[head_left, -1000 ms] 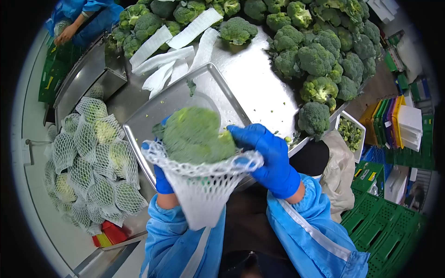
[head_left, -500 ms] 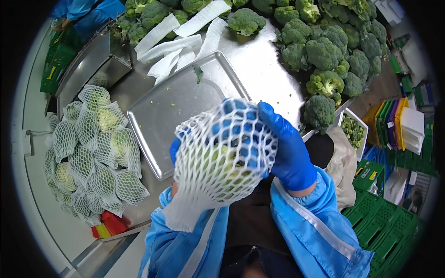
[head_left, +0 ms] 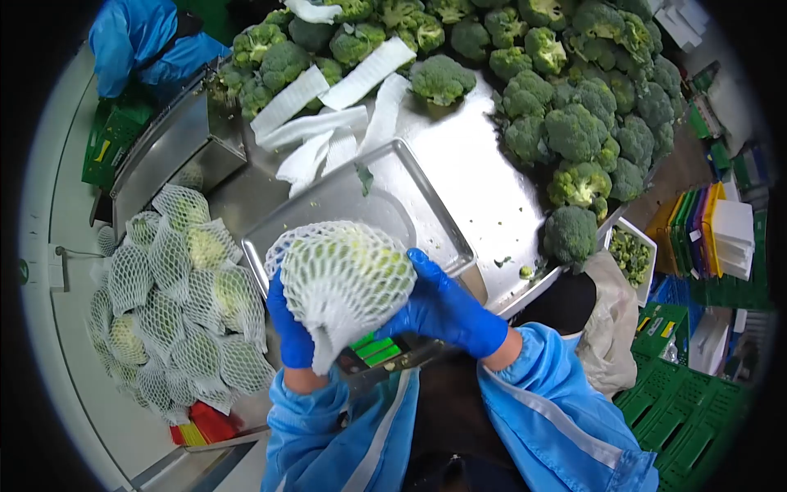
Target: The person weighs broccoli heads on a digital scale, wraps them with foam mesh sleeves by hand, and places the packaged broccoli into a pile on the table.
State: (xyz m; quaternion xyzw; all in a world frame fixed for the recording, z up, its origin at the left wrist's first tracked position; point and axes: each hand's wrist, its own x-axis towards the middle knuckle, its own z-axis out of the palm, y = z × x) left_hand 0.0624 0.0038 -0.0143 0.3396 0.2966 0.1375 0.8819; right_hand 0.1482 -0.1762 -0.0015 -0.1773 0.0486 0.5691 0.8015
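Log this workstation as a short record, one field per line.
left hand: blue-gloved, at the left side of the netted broccoli head
right hand: blue-gloved, supporting its right side
tray: metal, beyond the hands, a leaf scrap in it
left side: pile of netted heads
beyond tray: white net sleeves
far right: pile of bare broccoli
top left: another person's blue sleeve

Couldn't see the left hand's (head_left: 293, 324) fingertips, tucked behind the netted broccoli (head_left: 348, 275). The co-worker (head_left: 135, 45) was cut off up top, and the bits in the white tub (head_left: 648, 275) were too tiny to make out.
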